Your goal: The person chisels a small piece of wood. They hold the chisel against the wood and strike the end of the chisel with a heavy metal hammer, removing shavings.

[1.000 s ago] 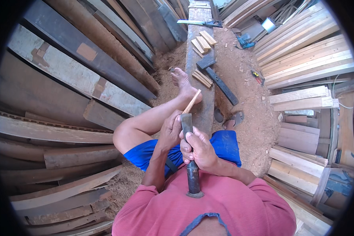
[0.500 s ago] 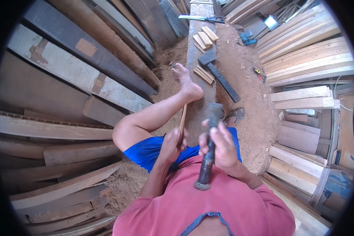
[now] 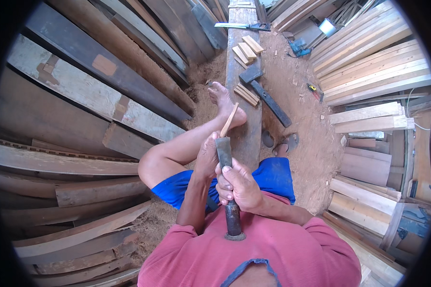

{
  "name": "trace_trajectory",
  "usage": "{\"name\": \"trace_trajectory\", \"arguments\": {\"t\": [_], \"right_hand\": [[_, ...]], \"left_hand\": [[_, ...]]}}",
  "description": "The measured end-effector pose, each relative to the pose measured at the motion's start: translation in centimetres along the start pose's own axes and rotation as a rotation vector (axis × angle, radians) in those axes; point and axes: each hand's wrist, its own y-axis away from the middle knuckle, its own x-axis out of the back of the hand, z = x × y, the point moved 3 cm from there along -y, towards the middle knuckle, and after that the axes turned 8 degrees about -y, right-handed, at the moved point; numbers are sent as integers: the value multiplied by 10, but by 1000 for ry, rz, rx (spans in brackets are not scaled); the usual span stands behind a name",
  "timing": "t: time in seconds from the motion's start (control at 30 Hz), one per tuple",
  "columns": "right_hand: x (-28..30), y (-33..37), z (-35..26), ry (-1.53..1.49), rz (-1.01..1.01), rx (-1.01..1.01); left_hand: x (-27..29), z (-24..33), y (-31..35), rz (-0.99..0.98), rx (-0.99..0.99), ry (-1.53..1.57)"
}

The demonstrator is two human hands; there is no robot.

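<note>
My right hand (image 3: 240, 185) is wrapped round a broad chisel (image 3: 223, 152). Its flat metal blade points away from me, and the dark handle's end is at my chest. Just left of it, my left hand (image 3: 207, 155) grips a thin wooden stick (image 3: 229, 120) whose pale tip sticks out beyond the fingers toward my bare foot. The blade overlaps the stick's lower part in the view; I cannot tell whether they touch. Most of the left fingers are hidden behind the chisel and the right hand.
I sit astride a narrow bench (image 3: 248, 143). On it lie several small wooden pieces (image 3: 246, 94), a mallet (image 3: 269, 98) with its handle over the right edge, and a handsaw (image 3: 242, 26). Boards lean at left; stacked planks (image 3: 373, 64) and a blue power tool (image 3: 299, 48) are at right.
The chisel has moved left, next to the stick, and the right hand now grips it firmly. My left hand has risen slightly and the stick's tip has swung up and right.
</note>
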Motion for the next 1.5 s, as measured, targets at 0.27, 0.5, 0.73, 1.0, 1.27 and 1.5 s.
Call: {"name": "trace_trajectory", "arguments": {"t": [0.27, 0.5, 0.73, 1.0, 1.27, 1.5], "right_hand": [[-4, 9, -14, 80, 10, 74], [18, 21, -76, 398, 172, 440], [37, -30, -87, 907, 294, 622], [52, -34, -90, 905, 276, 532], [26, -25, -46, 59, 133, 185], [0, -12, -5, 13, 54, -38]], "left_hand": [[-13, 23, 28, -20, -53, -105], [1, -65, 85, -30, 275, 420], [-20, -23, 35, -44, 10, 79], [-20, -39, 29, -299, 203, 309], [-13, -20, -10, -89, 172, 453], [-3, -16, -31, -329, -43, 518]]}}
